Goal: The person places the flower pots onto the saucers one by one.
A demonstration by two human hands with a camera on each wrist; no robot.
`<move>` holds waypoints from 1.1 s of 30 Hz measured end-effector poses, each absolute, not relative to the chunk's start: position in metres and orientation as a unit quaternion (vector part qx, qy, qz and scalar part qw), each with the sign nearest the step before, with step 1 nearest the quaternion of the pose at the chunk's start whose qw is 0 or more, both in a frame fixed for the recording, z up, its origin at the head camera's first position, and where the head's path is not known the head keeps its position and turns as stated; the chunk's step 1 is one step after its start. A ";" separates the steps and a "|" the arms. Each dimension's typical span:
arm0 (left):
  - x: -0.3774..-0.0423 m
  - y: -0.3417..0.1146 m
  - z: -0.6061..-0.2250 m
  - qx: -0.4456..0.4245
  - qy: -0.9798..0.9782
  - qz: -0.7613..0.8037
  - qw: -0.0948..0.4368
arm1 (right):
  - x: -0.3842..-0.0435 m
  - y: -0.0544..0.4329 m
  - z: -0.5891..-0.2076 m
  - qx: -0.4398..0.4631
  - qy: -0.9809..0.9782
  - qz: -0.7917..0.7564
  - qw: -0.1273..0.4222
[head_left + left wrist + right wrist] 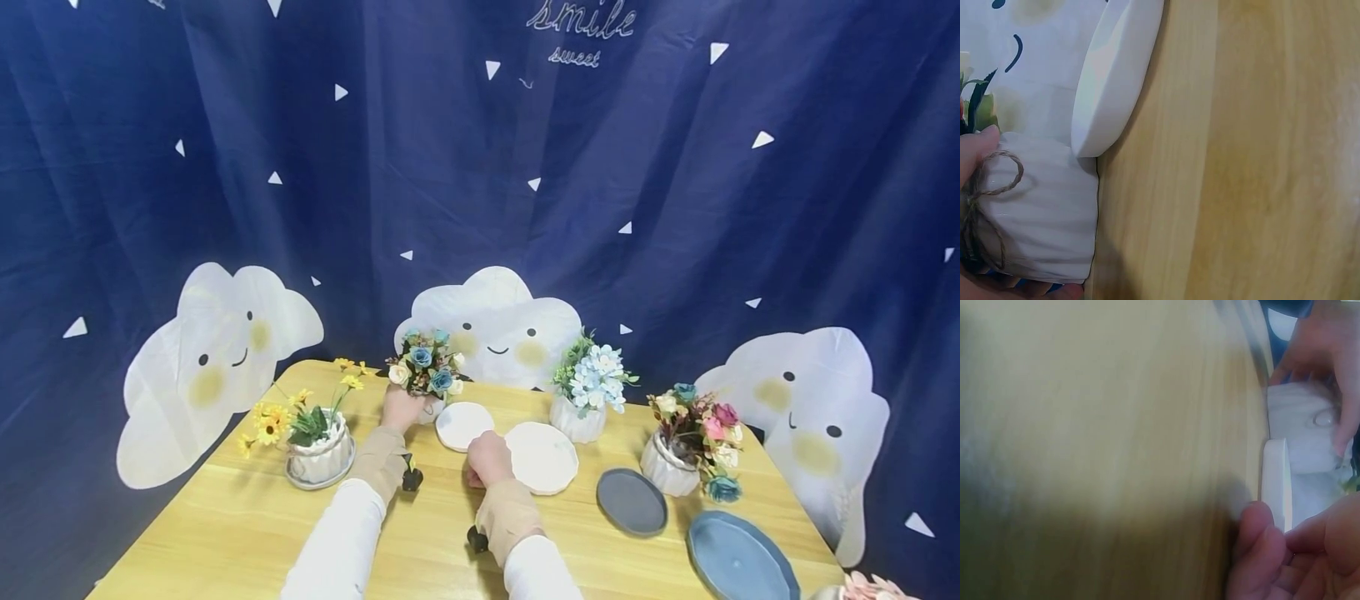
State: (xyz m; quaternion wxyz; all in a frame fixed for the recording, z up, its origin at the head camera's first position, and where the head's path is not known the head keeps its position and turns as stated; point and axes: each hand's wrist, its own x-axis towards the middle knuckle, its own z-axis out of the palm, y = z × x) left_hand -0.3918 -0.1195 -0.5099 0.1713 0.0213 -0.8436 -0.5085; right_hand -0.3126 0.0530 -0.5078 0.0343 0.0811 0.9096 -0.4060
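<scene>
My left hand (403, 408) grips a white ribbed flower pot (1047, 212) at the back of the table, fingers round its side. Twine is tied in a bow (1000, 175) on the pot, and blue and cream artificial flowers (426, 367) fill it. Just to the right lies a small white saucer (461, 423). At its near edge my right hand (489, 460) pinches the rim, thumb and fingertips (1255, 525) together there. Close beside that hand is a larger white saucer (547, 462) with a scalloped edge.
Yellow flowers stand in a white pot (322, 458) on a saucer at left. Toward the right are a pot of pale blue flowers (579, 419), a pot of mixed flowers (667, 467), a dark grey saucer (632, 502) and a blue tray (738, 554). Pink petals (870, 587) show at the corner.
</scene>
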 end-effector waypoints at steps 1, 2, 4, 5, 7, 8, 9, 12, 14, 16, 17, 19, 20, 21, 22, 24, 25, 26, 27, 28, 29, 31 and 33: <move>-0.392 -0.120 -0.510 0.022 -0.844 -0.509 0.169 | -0.312 0.053 -0.508 0.082 0.910 -0.405 0.033; -0.391 -0.120 -0.509 0.024 -0.843 -0.510 0.168 | -0.312 0.052 -0.508 0.085 0.909 -0.406 0.033; -0.390 -0.121 -0.509 0.027 -0.842 -0.512 0.166 | -0.312 0.051 -0.507 0.088 0.909 -0.405 0.032; -0.390 -0.121 -0.509 0.028 -0.842 -0.513 0.166 | -0.311 0.051 -0.507 0.090 0.910 -0.404 0.031; -0.388 -0.122 -0.509 0.030 -0.841 -0.512 0.169 | -0.311 0.050 -0.506 0.094 0.911 -0.400 0.029; -0.387 -0.122 -0.509 0.031 -0.843 -0.509 0.172 | -0.311 0.050 -0.506 0.095 0.912 -0.397 0.029; -0.386 -0.122 -0.509 0.030 -0.844 -0.506 0.176 | -0.312 0.050 -0.506 0.096 0.914 -0.394 0.029; -0.383 -0.124 -0.510 0.024 -0.845 -0.499 0.191 | -0.311 0.049 -0.507 0.098 0.915 -0.391 0.028; -0.382 -0.125 -0.510 0.021 -0.845 -0.496 0.198 | -0.311 0.050 -0.508 0.099 0.913 -0.394 0.028; -0.382 -0.126 -0.509 0.018 -0.846 -0.493 0.200 | -0.311 0.050 -0.508 0.099 0.912 -0.397 0.028; -0.381 -0.127 -0.509 0.020 -0.846 -0.495 0.198 | -0.310 0.050 -0.508 0.099 0.912 -0.397 0.028; -0.381 -0.128 -0.508 0.019 -0.847 -0.495 0.194 | -0.310 0.051 -0.508 0.099 0.911 -0.400 0.028; -0.380 -0.129 -0.507 0.019 -0.848 -0.493 0.193 | -0.310 0.051 -0.508 0.099 0.911 -0.401 0.028; -0.380 -0.129 -0.506 0.019 -0.847 -0.495 0.194 | -0.309 0.051 -0.508 0.099 0.911 -0.400 0.028; -0.379 -0.130 -0.505 0.017 -0.846 -0.495 0.196 | -0.309 0.051 -0.508 0.099 0.910 -0.401 0.028; -0.378 -0.131 -0.504 0.012 -0.846 -0.491 0.207 | -0.309 0.051 -0.508 0.098 0.911 -0.400 0.027; -0.378 -0.131 -0.503 0.011 -0.846 -0.489 0.211 | -0.309 0.051 -0.508 0.097 0.911 -0.400 0.027; -0.377 -0.132 -0.503 0.009 -0.845 -0.489 0.216 | -0.309 0.051 -0.508 0.096 0.912 -0.398 0.026; -0.377 -0.132 -0.502 0.005 -0.843 -0.491 0.219 | -0.309 0.051 -0.508 0.095 0.912 -0.397 0.027; -0.376 -0.132 -0.501 0.001 -0.842 -0.492 0.222 | -0.309 0.051 -0.508 0.094 0.913 -0.397 0.027; -0.376 -0.132 -0.501 0.000 -0.840 -0.495 0.223 | -0.309 0.052 -0.508 0.093 0.913 -0.396 0.027; -0.375 -0.132 -0.500 -0.002 -0.835 -0.502 0.225 | -0.309 0.052 -0.507 0.092 0.912 -0.398 0.028; -0.374 -0.132 -0.499 -0.004 -0.833 -0.505 0.226 | -0.309 0.052 -0.507 0.090 0.912 -0.398 0.028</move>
